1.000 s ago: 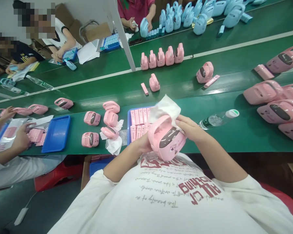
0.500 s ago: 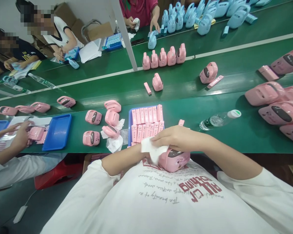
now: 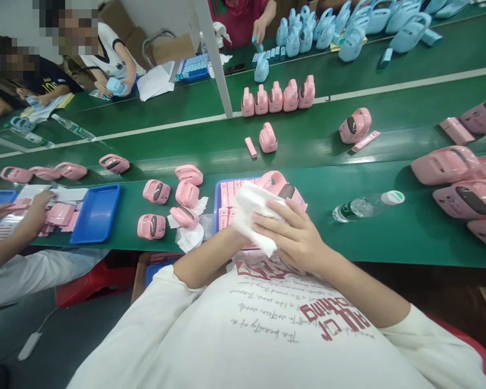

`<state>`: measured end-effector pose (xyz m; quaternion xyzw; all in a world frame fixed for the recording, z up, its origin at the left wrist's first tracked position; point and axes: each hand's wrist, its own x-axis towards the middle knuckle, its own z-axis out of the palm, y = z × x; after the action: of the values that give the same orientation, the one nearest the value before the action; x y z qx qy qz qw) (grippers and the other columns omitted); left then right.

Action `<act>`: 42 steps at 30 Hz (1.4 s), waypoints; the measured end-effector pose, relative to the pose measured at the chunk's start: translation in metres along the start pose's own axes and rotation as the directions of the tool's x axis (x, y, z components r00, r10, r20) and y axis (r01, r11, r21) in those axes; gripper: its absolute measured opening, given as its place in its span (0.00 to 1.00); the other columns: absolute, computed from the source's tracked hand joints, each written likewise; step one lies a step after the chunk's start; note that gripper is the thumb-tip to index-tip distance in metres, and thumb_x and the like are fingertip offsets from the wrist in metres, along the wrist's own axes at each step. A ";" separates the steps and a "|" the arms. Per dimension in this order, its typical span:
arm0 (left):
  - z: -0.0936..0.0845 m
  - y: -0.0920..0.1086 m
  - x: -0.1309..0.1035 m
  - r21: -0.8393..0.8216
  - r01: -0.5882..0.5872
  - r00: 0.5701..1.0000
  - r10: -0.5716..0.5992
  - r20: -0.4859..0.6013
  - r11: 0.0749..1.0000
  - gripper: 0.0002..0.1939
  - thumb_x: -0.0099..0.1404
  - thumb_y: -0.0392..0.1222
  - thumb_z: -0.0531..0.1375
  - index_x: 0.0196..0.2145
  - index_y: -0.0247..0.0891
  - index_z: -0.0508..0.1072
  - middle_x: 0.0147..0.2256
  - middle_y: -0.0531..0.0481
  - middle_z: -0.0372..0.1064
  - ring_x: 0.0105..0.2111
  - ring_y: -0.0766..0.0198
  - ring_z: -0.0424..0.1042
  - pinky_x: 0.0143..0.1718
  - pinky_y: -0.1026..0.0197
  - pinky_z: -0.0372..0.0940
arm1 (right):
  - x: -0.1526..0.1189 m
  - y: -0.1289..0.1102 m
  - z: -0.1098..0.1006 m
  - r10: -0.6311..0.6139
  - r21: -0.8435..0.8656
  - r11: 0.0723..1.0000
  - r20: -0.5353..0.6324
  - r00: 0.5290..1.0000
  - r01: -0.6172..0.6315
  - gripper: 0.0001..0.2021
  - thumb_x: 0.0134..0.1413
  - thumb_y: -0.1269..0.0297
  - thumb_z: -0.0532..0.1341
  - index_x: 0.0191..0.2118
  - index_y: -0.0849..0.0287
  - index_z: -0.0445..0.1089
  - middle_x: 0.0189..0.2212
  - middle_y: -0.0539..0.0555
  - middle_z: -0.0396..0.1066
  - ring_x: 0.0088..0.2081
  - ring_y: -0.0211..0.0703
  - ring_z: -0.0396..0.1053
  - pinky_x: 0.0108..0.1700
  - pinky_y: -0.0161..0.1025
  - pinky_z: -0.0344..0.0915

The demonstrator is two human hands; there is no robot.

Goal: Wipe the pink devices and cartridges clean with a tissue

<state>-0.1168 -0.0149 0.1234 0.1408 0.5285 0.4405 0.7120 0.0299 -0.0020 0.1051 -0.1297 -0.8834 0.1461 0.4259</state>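
Observation:
A white cloth or tissue (image 3: 253,210) is pressed against a pink plastic case (image 3: 294,195) with a loop handle and a dark window, held just above the table edge in front of my chest. My right hand (image 3: 302,237) lies over the cloth, its fingers bent across it and against the case. Only the wrist of my left hand (image 3: 237,237) shows; its fingers are hidden behind the cloth. Behind the case, a blue tray (image 3: 216,213) holds rows of small pink bars (image 3: 229,197), partly covered by my hands.
Several pink cases (image 3: 186,193) stand left of the tray, beside crumpled tissue (image 3: 190,237). A water bottle (image 3: 364,206) lies to the right, before larger pink cases (image 3: 465,197). A co-worker's hands (image 3: 34,213) handle pink parts at left. A white post (image 3: 218,59) rises beyond.
The pink case has risen and moved away from my chest, over the tray. My right hand has turned, its fingers now spread across the cloth.

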 end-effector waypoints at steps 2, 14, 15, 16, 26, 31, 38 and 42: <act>-0.001 0.001 -0.002 0.181 -0.053 0.998 0.046 0.043 0.982 0.29 0.61 0.58 0.48 0.41 0.32 0.77 0.32 0.42 0.73 0.34 0.58 0.71 0.32 0.61 0.67 | -0.005 0.005 0.003 0.025 0.040 0.999 -0.027 0.999 -0.024 0.21 0.64 0.60 0.48 0.61 0.49 0.59 0.58 0.53 0.64 0.65 0.48 0.50 0.66 0.53 0.48; -0.022 0.000 0.000 0.007 0.318 0.875 -0.296 0.383 0.948 0.27 0.49 0.62 0.62 0.34 0.35 0.76 0.34 0.44 0.76 0.34 0.55 0.72 0.36 0.58 0.62 | -0.007 0.036 0.011 0.772 0.719 -0.097 0.491 0.404 -0.688 0.19 0.43 0.49 0.64 0.35 0.60 0.71 0.31 0.54 0.73 0.33 0.45 0.71 0.32 0.40 0.67; -0.021 -0.002 0.001 0.051 0.328 0.867 -0.322 0.380 0.943 0.26 0.50 0.62 0.63 0.34 0.34 0.76 0.33 0.44 0.75 0.33 0.57 0.71 0.35 0.59 0.62 | -0.005 0.037 0.008 0.760 0.713 -0.120 0.514 0.399 -0.691 0.17 0.41 0.51 0.65 0.33 0.60 0.71 0.29 0.53 0.73 0.30 0.43 0.70 0.30 0.39 0.66; -0.020 -0.004 0.001 0.080 0.317 0.866 -0.323 0.383 0.945 0.25 0.50 0.61 0.64 0.35 0.34 0.76 0.33 0.45 0.75 0.33 0.59 0.71 0.34 0.60 0.61 | -0.003 0.038 0.006 0.752 0.710 -0.140 0.530 0.392 -0.691 0.17 0.40 0.52 0.66 0.32 0.60 0.71 0.27 0.52 0.72 0.28 0.42 0.69 0.30 0.38 0.65; -0.031 -0.023 -0.012 0.313 -0.321 0.941 0.265 0.210 0.894 0.36 0.48 0.55 0.69 0.54 0.44 0.67 0.53 0.47 0.66 0.52 0.55 0.65 0.46 0.61 0.63 | 0.002 0.041 -0.004 0.915 0.790 -0.108 0.316 0.250 -0.604 0.15 0.32 0.58 0.67 0.30 0.59 0.70 0.23 0.48 0.69 0.24 0.37 0.63 0.28 0.35 0.60; -0.014 -0.036 -0.004 0.288 -0.445 0.895 0.431 0.117 0.848 0.34 0.47 0.44 0.71 0.51 0.39 0.66 0.46 0.45 0.70 0.45 0.58 0.70 0.45 0.60 0.65 | -0.008 0.036 -0.001 0.958 0.735 0.121 0.090 0.273 -0.667 0.13 0.45 0.55 0.61 0.36 0.57 0.70 0.28 0.49 0.70 0.28 0.39 0.65 0.31 0.37 0.63; -0.001 -0.039 0.018 -0.070 -0.163 0.986 0.159 -0.056 0.984 0.24 0.60 0.55 0.55 0.47 0.35 0.70 0.40 0.42 0.73 0.41 0.55 0.73 0.38 0.56 0.69 | -0.028 0.006 0.024 0.616 0.123 0.786 -0.083 0.783 -0.606 0.19 0.59 0.52 0.50 0.49 0.53 0.70 0.52 0.58 0.69 0.61 0.58 0.57 0.60 0.59 0.53; 0.004 -0.044 0.015 -0.005 -0.140 0.966 0.136 -0.218 0.990 0.22 0.64 0.51 0.51 0.50 0.36 0.68 0.44 0.40 0.71 0.44 0.55 0.72 0.39 0.53 0.68 | -0.039 0.006 0.050 0.395 -0.075 0.919 0.136 0.909 -0.388 0.20 0.60 0.63 0.50 0.55 0.43 0.67 0.52 0.49 0.70 0.59 0.49 0.61 0.62 0.55 0.52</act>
<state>-0.0918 -0.0274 0.0859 0.1211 0.5874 0.5071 0.6190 0.0148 -0.0176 0.0452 -0.3027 -0.8718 0.2172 0.3180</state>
